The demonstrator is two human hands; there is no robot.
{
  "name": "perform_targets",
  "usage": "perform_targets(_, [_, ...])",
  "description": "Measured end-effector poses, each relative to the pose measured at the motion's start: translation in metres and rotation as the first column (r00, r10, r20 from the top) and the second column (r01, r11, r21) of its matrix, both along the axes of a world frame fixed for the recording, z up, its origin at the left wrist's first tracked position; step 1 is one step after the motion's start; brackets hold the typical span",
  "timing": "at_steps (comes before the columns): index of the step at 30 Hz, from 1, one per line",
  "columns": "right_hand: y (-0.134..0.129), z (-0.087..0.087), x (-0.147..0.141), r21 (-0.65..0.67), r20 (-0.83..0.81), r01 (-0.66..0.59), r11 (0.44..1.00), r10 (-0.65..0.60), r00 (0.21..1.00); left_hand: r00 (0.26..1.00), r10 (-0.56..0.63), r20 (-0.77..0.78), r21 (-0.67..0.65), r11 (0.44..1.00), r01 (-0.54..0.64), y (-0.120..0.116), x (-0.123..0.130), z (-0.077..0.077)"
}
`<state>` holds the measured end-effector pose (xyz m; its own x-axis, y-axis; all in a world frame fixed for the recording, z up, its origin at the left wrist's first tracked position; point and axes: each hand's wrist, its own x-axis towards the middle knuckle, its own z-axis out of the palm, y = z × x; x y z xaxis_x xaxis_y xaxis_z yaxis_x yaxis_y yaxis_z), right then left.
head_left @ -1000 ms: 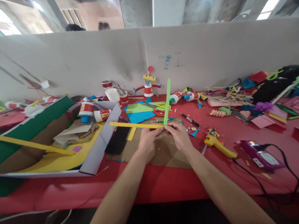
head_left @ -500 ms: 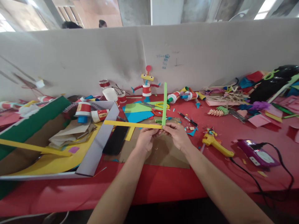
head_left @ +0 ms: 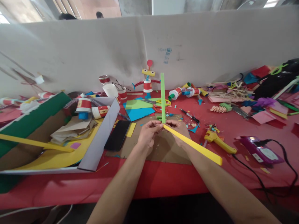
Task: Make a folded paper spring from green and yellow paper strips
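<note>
My left hand [head_left: 149, 133] pinches the corner where a green paper strip [head_left: 163, 96] and a yellow paper strip [head_left: 193, 143] meet. The green strip points up and away from me; the yellow one runs to the right, over my right hand and forearm. My right hand [head_left: 176, 129] has its fingers closed at the same corner, partly hidden behind the yellow strip. Just beyond the fingers a small green folded paper spring [head_left: 159, 118] shows. Beneath both hands lies a brown cardboard sheet [head_left: 161, 152].
At left stands an open box [head_left: 98, 146] with paper and cup figures. A phone [head_left: 117, 135] lies beside it. Yellow scissors [head_left: 163, 102], a pen [head_left: 189, 115], a yellow glue gun [head_left: 219, 142] and a purple power box [head_left: 261, 151] are around. A paper-cup robot figure [head_left: 147, 85] stands behind.
The yellow strip has swung from pointing left to pointing right, across my right hand. The green strip still points away. Both hands stay at the corner, and the view has tilted slightly.
</note>
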<state>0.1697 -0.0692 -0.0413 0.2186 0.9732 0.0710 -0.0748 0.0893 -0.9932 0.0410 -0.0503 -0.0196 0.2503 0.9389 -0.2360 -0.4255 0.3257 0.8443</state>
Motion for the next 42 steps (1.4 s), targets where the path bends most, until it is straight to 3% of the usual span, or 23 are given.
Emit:
perform_targets(4, [0.000, 0.000, 0.002, 0.025, 0.065, 0.000, 1.000, -0.002, 0.998, 1.000, -0.002, 0.003, 0.007, 1.000, 0.002, 0.002, -0.002, -0.003])
perform_targets(8, [-0.003, 0.006, 0.000, 0.092, 0.178, -0.093, 0.991, 0.076, 0.981, 0.999, 0.046, 0.015, 0.003, 0.999, -0.046, 0.005, -0.001, -0.005])
perform_targets(12, [-0.006, 0.011, -0.007, 0.093, 0.061, -0.073, 0.993, 0.067, 0.996, 0.993, 0.108, 0.039, 0.018, 0.994, -0.109, 0.004, 0.002, -0.003])
perform_targets(17, [-0.005, 0.009, -0.010, 0.043, -0.117, 0.022, 0.999, -0.017, 0.993, 0.995, 0.064, 0.071, 0.040, 0.997, -0.067, -0.001, 0.004, 0.000])
perform_targets(25, [-0.004, 0.014, -0.006, -0.074, -0.170, 0.001, 0.997, -0.013, 0.985, 0.999, -0.008, 0.043, -0.095, 0.995, 0.012, 0.003, 0.001, 0.000])
perform_targets(32, [-0.004, 0.013, -0.004, -0.061, -0.163, 0.016, 0.998, -0.026, 0.986, 0.996, -0.067, 0.058, -0.116, 0.991, 0.073, 0.005, -0.002, 0.000])
perform_targets(38, [-0.005, 0.012, -0.003, -0.041, -0.093, 0.031, 0.999, -0.035, 0.995, 0.989, -0.117, -0.091, -0.098, 0.989, 0.108, 0.002, -0.003, 0.001])
perform_targets(42, [-0.005, 0.012, -0.003, -0.045, -0.054, 0.009, 0.999, -0.012, 0.998, 0.981, -0.083, -0.174, -0.048, 0.996, 0.076, 0.002, -0.003, -0.001])
